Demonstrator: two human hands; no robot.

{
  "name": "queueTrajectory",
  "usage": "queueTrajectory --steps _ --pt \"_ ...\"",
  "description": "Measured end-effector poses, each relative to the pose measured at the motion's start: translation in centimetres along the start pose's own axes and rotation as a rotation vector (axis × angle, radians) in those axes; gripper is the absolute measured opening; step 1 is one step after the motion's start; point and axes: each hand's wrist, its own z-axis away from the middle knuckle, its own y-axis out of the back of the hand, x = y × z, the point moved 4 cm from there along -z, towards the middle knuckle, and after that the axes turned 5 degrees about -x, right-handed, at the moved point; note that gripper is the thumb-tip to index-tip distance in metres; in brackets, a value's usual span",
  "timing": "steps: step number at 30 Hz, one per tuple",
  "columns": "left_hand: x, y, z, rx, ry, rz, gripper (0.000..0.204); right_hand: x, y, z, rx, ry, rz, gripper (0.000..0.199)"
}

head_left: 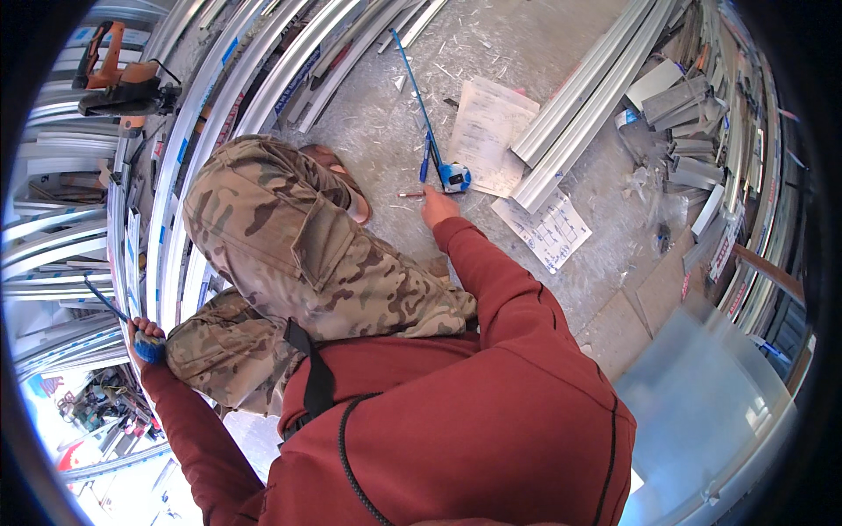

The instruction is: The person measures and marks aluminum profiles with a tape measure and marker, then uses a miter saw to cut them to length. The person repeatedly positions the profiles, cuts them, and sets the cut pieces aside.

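The blade [105, 298] jutting from the blue tape measure [152, 349] could have snagged metal strips [165, 206] if swung. The left hand [143, 336] was curled round that tape; the right hand [439, 208], nearly closed, met a pencil [410, 195], its grip unclear, near a second tape measure [455, 178] on the floor [386, 131].

Top: I see a brick-red, long-sleeved cloth sweatshirt [491, 421], black along its seams.
Trousers: baggy cloth trousers [263, 210] in brown, tan and green camouflage.
Held measure: on my feed, a compact blue-and-white tape measure [151, 350].
Floor measure: a compact blue, white and black tape measure [455, 179], its long thin blade [409, 80] blue.
Pen: slim, blue pen [424, 164].
Papers: rectangular off-white paper sheets [491, 131], dark markings.
Tool: orange-and-black power tool [132, 90].
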Motion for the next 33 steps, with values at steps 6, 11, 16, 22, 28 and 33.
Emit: queueTrajectory --steps 6,11,16,22,28,33 --pt "-0.3 -0.2 0.3 -0.03 0.022 0.021 0.026 2.6 0.5 2.8 0.064 -0.175 -0.022 0.028" --pt "-0.2 -0.1 0.0 -0.04 0.031 0.022 0.026 8.2 -0.4 5.4 0.09 -0.356 -0.111 0.027" --pt "-0.3 -0.7 -0.2 -0.055 0.022 0.026 0.025 9.8 -0.3 8.0 0.27 -0.435 -0.212 0.019" --pt "-0.2 -0.5 -0.2 -0.034 0.021 0.033 0.025 8.6 -0.7 10.3 0.31 -0.33 -0.304 0.018" --pt "-0.1 -0.2 -0.4 -0.04 0.004 0.013 0.026 9.6 -0.7 8.7 0.31 -0.188 -0.362 0.019" --pt "-0.3 -0.6 -0.2 -0.03 -0.015 -0.001 0.026 8.4 -0.2 8.1 0.255 -0.171 -0.234 0.02"
